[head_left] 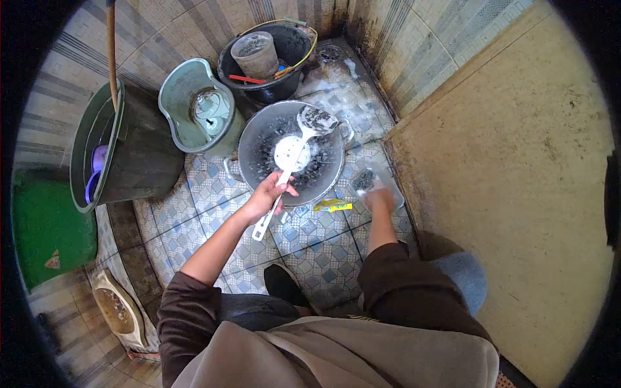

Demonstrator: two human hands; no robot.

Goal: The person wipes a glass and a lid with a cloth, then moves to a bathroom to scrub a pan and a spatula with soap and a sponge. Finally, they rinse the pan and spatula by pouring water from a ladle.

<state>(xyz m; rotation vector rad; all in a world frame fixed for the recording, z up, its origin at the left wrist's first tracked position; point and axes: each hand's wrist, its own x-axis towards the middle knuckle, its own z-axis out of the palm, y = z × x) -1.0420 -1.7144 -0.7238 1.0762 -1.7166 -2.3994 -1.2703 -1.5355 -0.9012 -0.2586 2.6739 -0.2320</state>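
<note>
My left hand point(266, 197) is closed around the handle of a long white ladle point(298, 155). The ladle's foamy bowl end tilts over the right side of a large grey metal pot point(251, 123). Inside the pot are suds and a round white foamy patch at the bottom. My right hand point(380, 196) reaches down into a clear plastic tub point(396, 187) on the floor, right of the pot. Dark, wet-looking stuff point(365, 180) shows in the tub. My right fingers are hidden there. A yellow packet point(333, 205) lies between the pot and the tub.
Behind the pot stands a black bucket point(278, 94) holding a grey pail point(254, 55). Left are a pale green bucket point(169, 90) and a large dark tub point(139, 155) with purple items. A squat toilet point(119, 310) is lower left; a tan panel point(504, 194) borders the right.
</note>
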